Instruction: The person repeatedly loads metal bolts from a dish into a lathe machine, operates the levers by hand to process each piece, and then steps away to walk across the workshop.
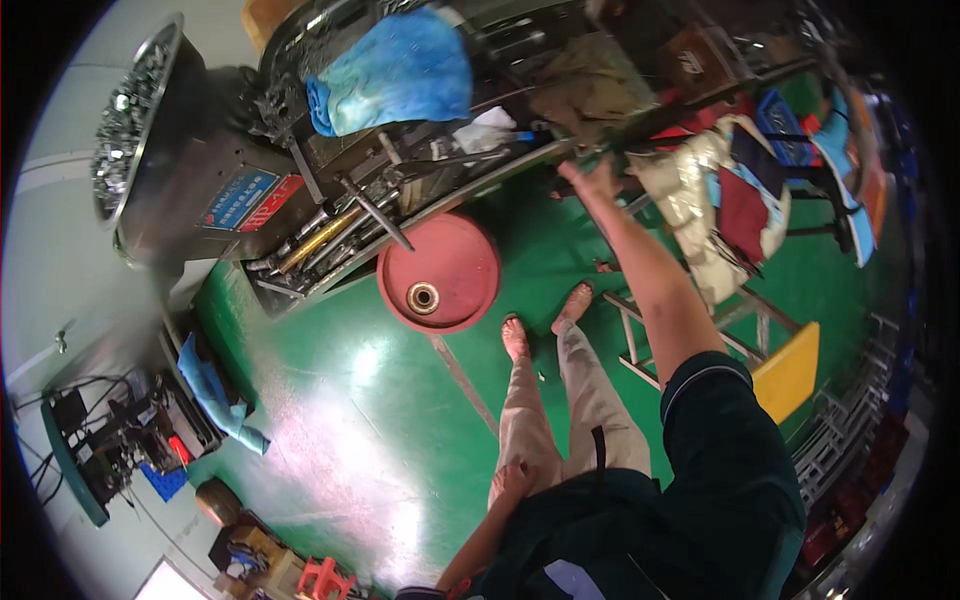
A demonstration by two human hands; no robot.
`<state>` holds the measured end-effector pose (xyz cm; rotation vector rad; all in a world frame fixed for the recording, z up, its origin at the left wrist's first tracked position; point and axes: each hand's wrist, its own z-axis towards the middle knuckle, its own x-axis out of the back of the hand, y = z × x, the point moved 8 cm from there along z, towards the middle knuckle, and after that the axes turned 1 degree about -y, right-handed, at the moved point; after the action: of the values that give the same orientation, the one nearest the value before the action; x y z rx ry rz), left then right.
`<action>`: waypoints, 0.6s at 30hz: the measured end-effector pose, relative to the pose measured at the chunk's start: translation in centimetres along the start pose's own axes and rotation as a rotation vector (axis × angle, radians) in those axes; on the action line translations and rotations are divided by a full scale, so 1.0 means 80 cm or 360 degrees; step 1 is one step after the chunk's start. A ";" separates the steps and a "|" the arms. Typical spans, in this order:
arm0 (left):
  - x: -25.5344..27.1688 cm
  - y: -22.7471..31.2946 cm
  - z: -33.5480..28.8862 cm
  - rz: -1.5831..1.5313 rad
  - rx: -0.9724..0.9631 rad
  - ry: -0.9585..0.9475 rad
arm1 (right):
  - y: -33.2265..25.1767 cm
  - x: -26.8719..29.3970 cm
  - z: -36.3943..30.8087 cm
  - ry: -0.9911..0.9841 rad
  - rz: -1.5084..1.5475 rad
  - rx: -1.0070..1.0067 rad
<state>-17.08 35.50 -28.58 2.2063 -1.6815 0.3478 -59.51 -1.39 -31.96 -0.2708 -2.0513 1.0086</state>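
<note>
My right arm stretches forward to the front edge of the metal workbench (470, 188). There my right hand (593, 183) is at the edge, with thumb and fingers apart and nothing clearly held. Blur hides whether its fingertips touch the bench. Low against my left thigh hangs my left hand (513, 480); its fingers are mostly hidden, and no object shows in it. Just beyond my right hand lies a crumpled brownish cloth (595, 85). A white rag (487, 130) and a blue cloth bundle (400, 75) are farther left on the bench.
A red drum (440, 265) with a round bung stands before the bench. Long metal tools (330, 235) fill a tray at left, below a bowl of shiny metal parts (135, 120). To my right are a cloth-draped seat (690, 190) and a yellow-topped stool (785, 372).
</note>
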 end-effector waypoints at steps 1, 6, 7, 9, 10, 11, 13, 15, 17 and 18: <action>0.003 0.006 0.003 0.0016 -0.0078 -0.0008 | 0.003 -0.005 -0.020 -0.0511 -0.0312 0.0183; 0.034 0.052 0.033 0.0262 -0.0371 -0.0055 | 0.104 0.091 -0.264 -0.1335 -0.0537 0.0619; 0.041 0.051 0.038 0.0249 -0.0499 -0.0101 | 0.144 0.113 -0.307 -0.1346 -0.0596 0.0589; 0.050 0.040 0.053 0.0418 -0.0621 -0.0067 | 0.167 0.199 -0.377 -0.1249 -0.0818 0.0392; 0.054 0.050 0.056 0.0526 -0.0685 -0.0043 | 0.264 0.235 -0.399 -0.1137 -0.0980 -0.0039; 0.061 0.064 0.051 0.0602 -0.0755 -0.0051 | 0.334 0.287 -0.433 -0.0884 -0.0894 -0.0123; 0.068 0.080 0.038 0.0884 -0.0777 -0.0106 | 0.460 0.404 -0.524 -0.0304 -0.0616 -0.0581; 0.065 0.081 0.064 0.1006 -0.0854 -0.0057 | 0.562 0.489 -0.631 -0.0285 -0.0866 -0.1393; 0.059 0.088 0.078 0.1126 -0.0902 -0.0009 | 0.601 0.544 -0.731 0.0171 -0.0823 -0.1998; 0.058 0.099 0.079 0.1142 -0.0921 0.0080 | 0.603 0.567 -0.773 0.0560 -0.0750 -0.2215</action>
<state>-23.59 26.94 -31.55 1.1436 -2.1565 0.0591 -49.73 87.87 -19.91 -0.5592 -1.9902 -0.8102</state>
